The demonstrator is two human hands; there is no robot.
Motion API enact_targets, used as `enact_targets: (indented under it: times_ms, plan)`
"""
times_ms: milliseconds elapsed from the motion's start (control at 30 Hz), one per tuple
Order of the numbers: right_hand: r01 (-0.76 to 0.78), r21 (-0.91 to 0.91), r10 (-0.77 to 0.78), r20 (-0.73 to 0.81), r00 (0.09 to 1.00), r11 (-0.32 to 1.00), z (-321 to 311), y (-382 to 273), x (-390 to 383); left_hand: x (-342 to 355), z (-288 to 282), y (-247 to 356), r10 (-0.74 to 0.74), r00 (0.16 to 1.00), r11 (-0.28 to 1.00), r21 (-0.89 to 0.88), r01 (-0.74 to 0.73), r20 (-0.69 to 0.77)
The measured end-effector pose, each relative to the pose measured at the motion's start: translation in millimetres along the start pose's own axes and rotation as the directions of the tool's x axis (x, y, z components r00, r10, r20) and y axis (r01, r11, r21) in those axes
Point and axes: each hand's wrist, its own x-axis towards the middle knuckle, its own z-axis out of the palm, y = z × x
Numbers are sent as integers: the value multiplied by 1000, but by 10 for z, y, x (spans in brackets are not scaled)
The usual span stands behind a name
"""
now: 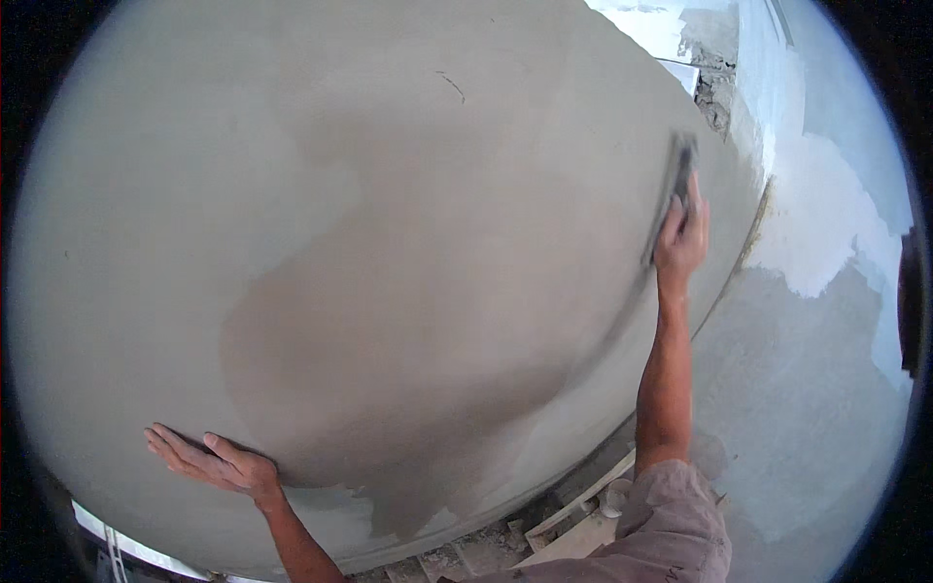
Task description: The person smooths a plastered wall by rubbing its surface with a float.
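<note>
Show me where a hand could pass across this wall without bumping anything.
Bare wall stretches between the left hand and the trowel in the right hand, and up above the left hand. It looks crowded at the bottom, where boards lie beside the sleeve.

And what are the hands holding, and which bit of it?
The right hand holds a flat trowel, seemingly by the dark handle on its back, though it's blurred. The left hand holds nothing.
</note>
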Motion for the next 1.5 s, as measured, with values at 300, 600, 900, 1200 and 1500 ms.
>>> enact_targets:
  times_ms: [300, 600, 900, 1200, 1500]
  plan:
    - [-239, 182, 234, 51, 971, 954, -345, -761, -1464, -19, 1, -66, 11, 1000, 999, 30, -12, 23]
    - [725, 376, -717, -190, 670, 578, 25, -3079, 197, -29, 9, -78, 4, 1000, 1000, 26, -5, 9]
    - [480, 105, -480, -20, 877, 871, 238, -1247, 947, -49, 42, -106, 11, 1000, 999, 40, -11, 8]
    - [-378, -84, 377, -28, 926, 922, -109, 962, -563, -41, 66, -138, 65, 998, 996, 65, -65, -1]
    - [-111, 291, 62, 170, 983, 950, -391, -1324, -1500, -30, 25, -95, 54, 999, 997, 50, -54, -1]
